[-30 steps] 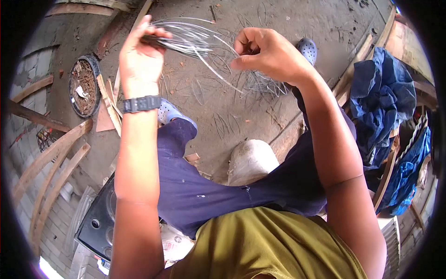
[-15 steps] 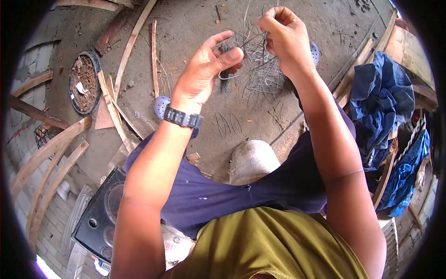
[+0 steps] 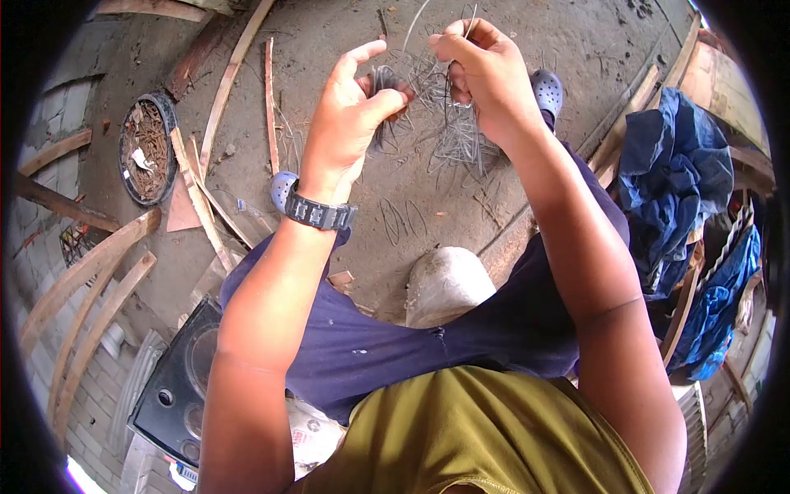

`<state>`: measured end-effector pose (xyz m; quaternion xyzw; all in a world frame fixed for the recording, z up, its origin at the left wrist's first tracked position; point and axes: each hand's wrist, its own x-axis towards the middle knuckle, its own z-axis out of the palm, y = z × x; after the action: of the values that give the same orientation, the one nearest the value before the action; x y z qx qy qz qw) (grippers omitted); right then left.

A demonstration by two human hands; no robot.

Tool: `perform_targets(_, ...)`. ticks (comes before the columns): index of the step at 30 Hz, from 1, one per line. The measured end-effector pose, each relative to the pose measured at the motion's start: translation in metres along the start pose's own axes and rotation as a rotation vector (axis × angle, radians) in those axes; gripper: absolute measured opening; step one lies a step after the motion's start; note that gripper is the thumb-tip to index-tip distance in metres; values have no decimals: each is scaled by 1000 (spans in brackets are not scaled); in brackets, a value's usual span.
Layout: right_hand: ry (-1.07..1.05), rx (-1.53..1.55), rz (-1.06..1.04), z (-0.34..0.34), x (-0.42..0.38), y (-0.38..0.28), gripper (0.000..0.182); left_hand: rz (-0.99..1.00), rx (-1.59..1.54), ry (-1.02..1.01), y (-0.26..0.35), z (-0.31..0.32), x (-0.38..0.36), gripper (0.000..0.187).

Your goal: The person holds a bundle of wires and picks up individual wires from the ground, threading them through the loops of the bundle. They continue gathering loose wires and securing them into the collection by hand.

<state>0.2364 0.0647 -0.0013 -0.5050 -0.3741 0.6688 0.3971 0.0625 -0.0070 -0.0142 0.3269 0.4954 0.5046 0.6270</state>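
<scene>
My left hand [image 3: 350, 115], top centre of frame, half curled round bundle of wire [image 3: 385, 90], index finger lifted off. My right hand [image 3: 485, 78], just right of it, pinches thin wire strand [image 3: 471, 23] between thumb and fingers. Hands apart. Loose wire pile [image 3: 462, 142] on dirt floor [image 3: 346, 247] below right hand. Round tub [image 3: 149, 150] at upper left, blue cloth [image 3: 679, 160] at right.

A dusty floor [image 3: 321, 49], possibly concrete, carries tangled wire [image 3: 462, 150], wooden strips [image 3: 270, 107] and a tub [image 3: 149, 201].
</scene>
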Motion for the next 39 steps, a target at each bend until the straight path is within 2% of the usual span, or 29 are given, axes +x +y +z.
perform_targets(3,-27,-89,-42,0,1,2,22,-3,-112,-23,-1,-11,4,59)
perform_targets(8,-118,-46,109,-4,2,-7,39,-125,-263,-60,15,-26,7,62)
perform_targets(11,-8,30,154,-16,15,1,47,-109,-231,-136,16,-35,10,61)
perform_targets(12,-9,29,153,-20,15,-5,47,-88,-131,-140,18,-36,11,63)
perform_targets(14,5,-13,261,-22,15,-29,27,-67,-32,-142,21,-35,11,66)
perform_targets(16,2,-87,296,-16,11,-35,28,-24,169,-201,23,-30,9,71)
perform_targets(18,-187,-332,203,-17,9,-23,54,-42,175,-255,29,-26,6,73)
perform_targets(19,-191,-388,182,-14,8,-16,56,-61,181,-310,31,-24,4,75)
perform_targets(20,-188,-387,183,-13,8,-12,56,-62,180,-313,30,-23,4,75)
perform_targets(22,-271,-401,159,-11,8,-8,48,-11,419,-350,28,-22,3,78)
perform_targets(23,-238,-391,130,-12,7,-8,37,-12,420,-350,29,-21,2,78)
perform_targets(24,-239,-389,131,-13,9,-8,37,-32,350,-344,31,-21,1,78)
perform_targets(26,-30,-271,97,-19,19,-6,31,-49,281,-335,33,-24,3,78)
perform_targets(28,-33,-180,100,-22,24,-10,32,-34,102,-273,34,-34,9,77)
perform_targets(30,147,-59,188,-24,28,-15,25,11,70,-238,34,-39,9,77)
perform_targets(32,143,-56,178,-36,36,-5,31,7,-11,-179,36,-45,12,75)
perform_targets(34,-2,-283,39,-35,37,-3,45,-4,-33,-169,35,-50,13,74)
perform_targets(36,-41,-405,-1,-21,17,-10,46,-67,-241,-217,31,-54,14,69)
perform_targets(37,-80,-527,-42,-10,8,-16,48,-68,-241,-216,32,-50,12,69)
perform_targets(39,-140,-571,-3,-2,7,-8,52,-85,-83,-229,33,-41,9,76)
